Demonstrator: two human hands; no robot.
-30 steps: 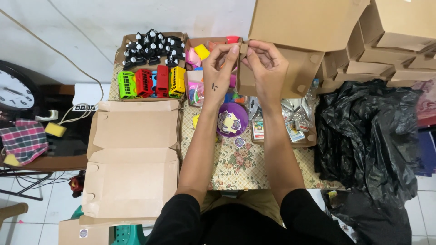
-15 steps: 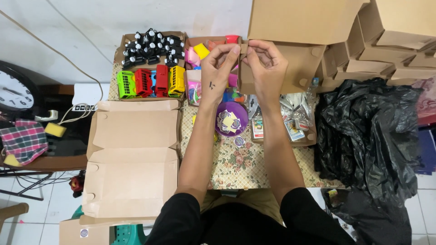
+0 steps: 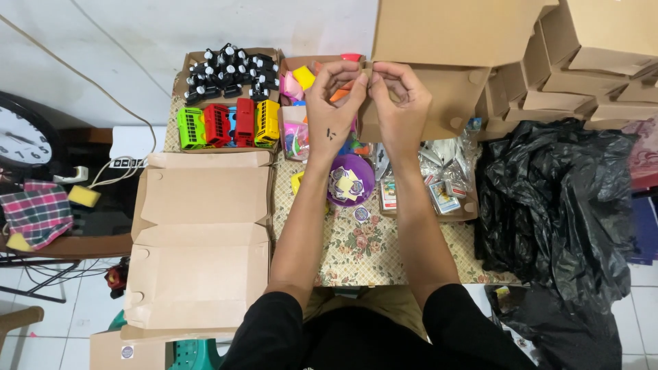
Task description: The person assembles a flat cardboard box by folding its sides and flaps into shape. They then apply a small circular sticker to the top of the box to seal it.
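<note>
Brown cardboard, a folded box (image 3: 439,82), sits at the table's far edge, where both hands have stayed since the earlier frame: left hand (image 3: 334,103) and right hand (image 3: 399,103) meet fingertip to fingertip, pinching its small front flap. Nearby lie a flat open carton (image 3: 199,240), glossy plastic toy buses (image 3: 229,123), a round purple tub (image 3: 351,179) and a crinkled black bag (image 3: 555,205).

Toy buses (image 3: 228,124) are standing in a row near the bench's (image 3: 356,253) far left corner. Flat cardboard (image 3: 201,233) is lying along its left edge, a bowl (image 3: 350,179) is sitting mid-bench, and a plastic bag (image 3: 555,205) is lying off the right edge.
</note>
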